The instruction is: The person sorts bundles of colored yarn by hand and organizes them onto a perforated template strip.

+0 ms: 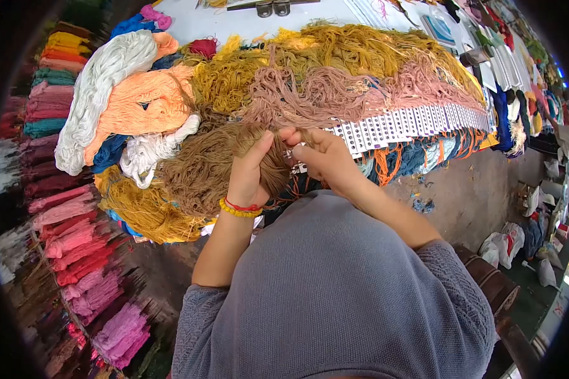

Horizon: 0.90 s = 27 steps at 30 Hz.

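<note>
A thick skein of brown yarn [199, 167] lies at the near edge of the table, in front of my body. My left hand [251, 165] is closed around its right end, the thumb pressing on the strands. Close beside it, my right hand [327, 161] is pinched, with a few brown strands at its fingertips. Just beyond my right hand begins a long row of white cards with dark holes [417, 123], threaded with yarn. Dusty pink yarn [303, 95] spreads behind the cards, and dark blue and orange yarn [392, 161] hangs in front of them.
Olive-gold yarn [360, 50] is heaped along the back. Peach [146, 104] and white skeins [101, 85] lie at the left, above mustard yarn [148, 208]. Rows of coloured skeins [76, 240] line the far left. Plastic bags [504, 245] sit on the floor at right.
</note>
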Each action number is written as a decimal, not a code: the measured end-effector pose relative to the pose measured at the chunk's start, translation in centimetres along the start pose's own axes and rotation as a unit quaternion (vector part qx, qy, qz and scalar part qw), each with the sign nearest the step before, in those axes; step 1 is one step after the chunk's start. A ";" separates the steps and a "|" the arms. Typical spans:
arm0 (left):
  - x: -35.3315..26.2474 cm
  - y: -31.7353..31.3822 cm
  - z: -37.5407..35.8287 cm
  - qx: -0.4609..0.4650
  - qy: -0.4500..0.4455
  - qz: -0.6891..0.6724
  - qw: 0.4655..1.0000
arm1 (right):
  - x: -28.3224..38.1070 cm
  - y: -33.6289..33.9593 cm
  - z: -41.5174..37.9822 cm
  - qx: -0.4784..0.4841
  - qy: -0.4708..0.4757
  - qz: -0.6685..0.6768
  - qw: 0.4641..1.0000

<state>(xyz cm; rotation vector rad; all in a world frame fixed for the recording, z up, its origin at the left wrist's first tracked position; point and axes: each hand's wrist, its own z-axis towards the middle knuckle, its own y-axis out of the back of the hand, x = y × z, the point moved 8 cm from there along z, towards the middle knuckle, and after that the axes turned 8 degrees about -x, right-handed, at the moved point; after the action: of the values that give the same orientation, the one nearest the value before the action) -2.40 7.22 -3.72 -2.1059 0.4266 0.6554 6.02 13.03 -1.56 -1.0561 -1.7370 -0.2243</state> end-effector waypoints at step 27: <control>-1.2 -0.5 -0.1 -0.013 -0.082 0.062 0.995 | -1.9 0.9 1.1 -0.040 0.066 -0.066 0.995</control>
<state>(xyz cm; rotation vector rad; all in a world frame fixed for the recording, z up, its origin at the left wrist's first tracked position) -3.11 7.50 -2.61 -2.0420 0.4609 0.9037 6.07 13.17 -3.93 -0.9622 -1.6911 -0.4420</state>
